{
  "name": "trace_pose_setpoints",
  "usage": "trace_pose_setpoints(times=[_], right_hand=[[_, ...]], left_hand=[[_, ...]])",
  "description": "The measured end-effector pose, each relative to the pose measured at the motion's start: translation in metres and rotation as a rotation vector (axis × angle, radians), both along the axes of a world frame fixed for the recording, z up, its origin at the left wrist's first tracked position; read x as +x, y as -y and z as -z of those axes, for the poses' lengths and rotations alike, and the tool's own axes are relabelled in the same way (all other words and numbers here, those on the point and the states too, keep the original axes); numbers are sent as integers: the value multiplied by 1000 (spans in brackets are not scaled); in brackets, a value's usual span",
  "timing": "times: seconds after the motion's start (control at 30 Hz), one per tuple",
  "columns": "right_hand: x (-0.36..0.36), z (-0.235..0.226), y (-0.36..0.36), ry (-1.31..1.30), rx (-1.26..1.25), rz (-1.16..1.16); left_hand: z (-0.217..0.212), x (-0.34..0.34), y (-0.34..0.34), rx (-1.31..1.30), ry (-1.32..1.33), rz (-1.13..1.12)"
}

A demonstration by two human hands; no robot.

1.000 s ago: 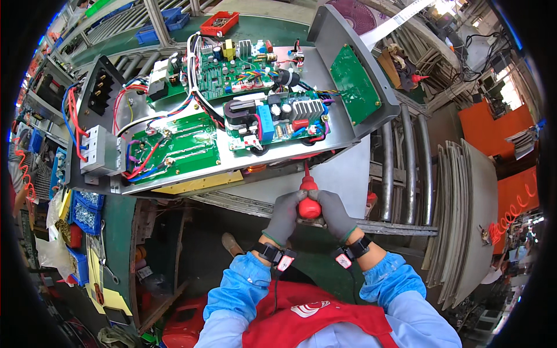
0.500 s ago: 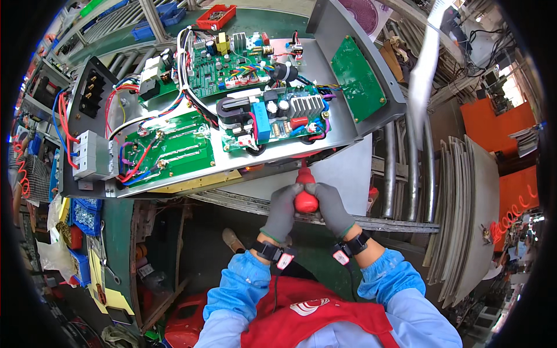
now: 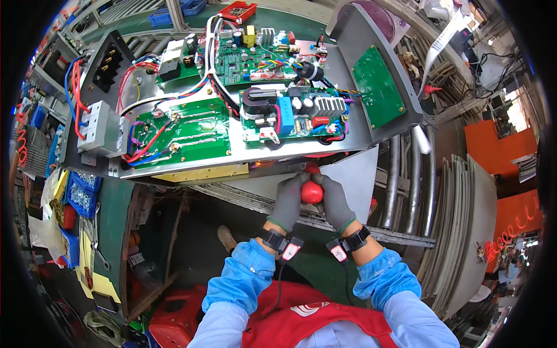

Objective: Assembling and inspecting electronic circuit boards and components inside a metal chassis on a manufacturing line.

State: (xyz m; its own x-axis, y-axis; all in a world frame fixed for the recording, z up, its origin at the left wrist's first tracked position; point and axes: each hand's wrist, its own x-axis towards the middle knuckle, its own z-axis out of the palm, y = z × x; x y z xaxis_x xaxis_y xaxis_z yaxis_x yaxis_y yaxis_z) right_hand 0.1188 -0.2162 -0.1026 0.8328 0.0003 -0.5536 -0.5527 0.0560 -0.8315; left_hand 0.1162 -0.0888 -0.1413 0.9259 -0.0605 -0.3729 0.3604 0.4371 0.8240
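My left hand and my right hand, both in grey gloves, are closed together around a red tool handle. Its rounded end, shaped like a screwdriver's, points toward me. The far end of the tool is hidden under the front edge of an open metal chassis. Inside that chassis are several green circuit boards, bundled wires and a grey-white breaker block on the left. Another green board is fixed to the right side wall.
The chassis rests over a roller conveyor with a metal front rail. Flat panels stand stacked at the right. Blue bins of small parts and a wrench lie left. A red bin stands behind.
The whole view has shifted and turned slightly. Both hands stay closed on the red handle, which now shows more end-on. A white strip hanging at the right has swung.
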Motion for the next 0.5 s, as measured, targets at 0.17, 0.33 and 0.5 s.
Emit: trace_pose_setpoints(times=[0.17,0.33,0.5], right_hand=[[8,-13,-8,73,-166,-104],[17,0,-8,92,-272,-129],[25,7,-15,153,-343,-108]], left_hand=[[-1,5,-7,-17,0,-29],[21,13,9,-108,-2,-119],[33,23,10,-207,-7,-176]])
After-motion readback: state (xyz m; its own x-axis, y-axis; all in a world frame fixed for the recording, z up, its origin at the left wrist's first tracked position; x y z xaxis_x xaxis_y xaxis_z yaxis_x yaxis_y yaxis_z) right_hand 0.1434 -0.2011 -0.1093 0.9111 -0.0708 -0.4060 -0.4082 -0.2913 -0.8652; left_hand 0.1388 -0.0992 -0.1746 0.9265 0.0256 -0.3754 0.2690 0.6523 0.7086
